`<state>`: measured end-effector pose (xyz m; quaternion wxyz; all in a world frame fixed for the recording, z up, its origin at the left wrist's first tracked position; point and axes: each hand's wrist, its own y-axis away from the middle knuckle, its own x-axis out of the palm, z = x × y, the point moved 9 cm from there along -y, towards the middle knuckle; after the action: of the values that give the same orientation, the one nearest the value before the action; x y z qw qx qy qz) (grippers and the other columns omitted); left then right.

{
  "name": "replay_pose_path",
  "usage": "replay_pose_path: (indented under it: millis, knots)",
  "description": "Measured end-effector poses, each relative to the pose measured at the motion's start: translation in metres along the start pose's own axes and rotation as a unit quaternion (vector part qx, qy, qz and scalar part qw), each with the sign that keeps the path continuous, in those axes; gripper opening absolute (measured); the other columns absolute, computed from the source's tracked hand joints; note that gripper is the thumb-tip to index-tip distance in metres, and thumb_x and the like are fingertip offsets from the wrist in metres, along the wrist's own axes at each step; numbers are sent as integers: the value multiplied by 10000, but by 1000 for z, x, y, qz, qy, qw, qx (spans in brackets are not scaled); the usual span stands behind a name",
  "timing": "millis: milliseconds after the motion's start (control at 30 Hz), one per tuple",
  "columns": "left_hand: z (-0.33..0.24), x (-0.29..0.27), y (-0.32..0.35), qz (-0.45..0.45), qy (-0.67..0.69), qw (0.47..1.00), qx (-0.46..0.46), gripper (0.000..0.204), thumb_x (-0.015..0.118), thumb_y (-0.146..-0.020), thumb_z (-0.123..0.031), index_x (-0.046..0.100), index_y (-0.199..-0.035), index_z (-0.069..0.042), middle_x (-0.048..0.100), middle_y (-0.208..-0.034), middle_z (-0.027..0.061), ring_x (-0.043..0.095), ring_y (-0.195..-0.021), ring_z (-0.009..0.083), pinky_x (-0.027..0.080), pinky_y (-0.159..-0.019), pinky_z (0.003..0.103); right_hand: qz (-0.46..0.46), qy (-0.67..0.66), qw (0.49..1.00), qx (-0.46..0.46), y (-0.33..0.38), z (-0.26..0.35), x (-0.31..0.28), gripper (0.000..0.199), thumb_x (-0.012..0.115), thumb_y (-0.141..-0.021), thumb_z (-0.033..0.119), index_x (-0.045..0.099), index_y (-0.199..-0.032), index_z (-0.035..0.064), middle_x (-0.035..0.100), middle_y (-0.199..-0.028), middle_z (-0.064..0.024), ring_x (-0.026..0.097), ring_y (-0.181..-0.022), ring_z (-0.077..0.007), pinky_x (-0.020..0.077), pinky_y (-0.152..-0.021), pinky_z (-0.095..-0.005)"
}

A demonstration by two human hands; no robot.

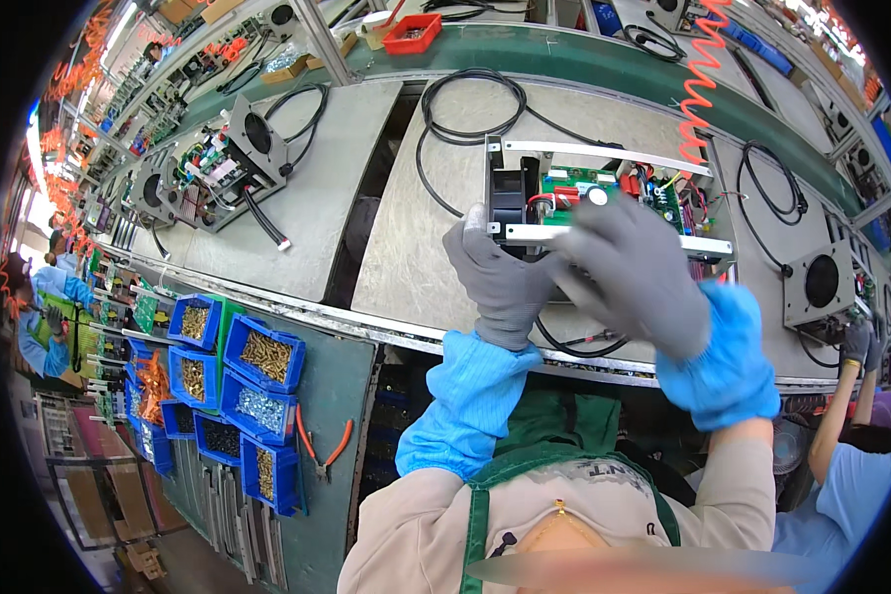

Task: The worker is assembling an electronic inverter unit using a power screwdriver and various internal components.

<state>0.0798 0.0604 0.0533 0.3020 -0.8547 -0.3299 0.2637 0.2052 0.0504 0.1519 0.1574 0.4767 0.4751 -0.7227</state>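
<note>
An electronic unit with a silver metal frame (549, 234) lies on the worktable before me. Inside it are a green circuit board (564, 180), red parts, wires and a black fan (508, 195) at the left end. My left hand (502, 287), in a grey glove and blue sleeve cover, grips the frame's near left corner, fingers bent around it. My right hand (643, 277), gloved alike, is over the near rail and partly covers the board. Motion smears its fingers, so what they hold, if anything, does not show. A black cable (474, 130) lies coiled behind the unit.
Blue bins (264, 358) of screws and brass fittings stand at left beside red-handled pliers (324, 450). Another open unit (213, 163) sits on the left plate. A red coiled hose (701, 84) hangs behind my unit. At right, a co-worker's hands (856, 342) touch another unit (820, 282).
</note>
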Motion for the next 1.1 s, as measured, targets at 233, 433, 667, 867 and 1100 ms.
replay_pose_path:
  millis: [233,433,667,867,1100]
  knots:
    - [-3,2,1,-24,-35,998,54,822,804,-656,-191,318,-1294,-6,444,-1053,176,473,-928,317,399,-751,428,146,-91,984,35,-48,-27,68,228,710,-665,212,655,-812,48,566,-834,-110,562,-833,-302,469,-687,-409]
    - [-8,3,2,-21,-24,998,59,846,804,-630,-168,310,-1296,1,450,-1045,176,470,-912,315,391,-735,431,140,-93,985,31,-47,-25,66,195,694,-672,176,638,-793,33,561,-823,-111,555,-815,-306,465,-693,-407]
    - [-13,2,-1,-15,-21,998,64,847,786,-630,-135,306,-1310,17,452,-1076,189,472,-926,325,390,-766,444,154,-96,983,42,-51,-29,70,191,690,-673,174,636,-788,31,560,-815,-111,557,-807,-304,465,-685,-409]
    - [-12,2,0,-28,-5,998,61,818,771,-636,-134,326,-1303,22,454,-1060,195,479,-906,331,394,-763,449,165,-97,981,41,-48,-29,58,218,710,-694,222,633,-780,37,559,-817,-105,561,-799,-303,465,-671,-409]
    - [-12,3,4,-27,-10,999,37,782,733,-645,-117,344,-1307,32,444,-1076,201,470,-925,342,401,-783,453,137,-53,989,32,-30,-35,50,206,700,-754,267,641,-829,84,568,-853,-92,579,-844,-286,496,-687,-410]
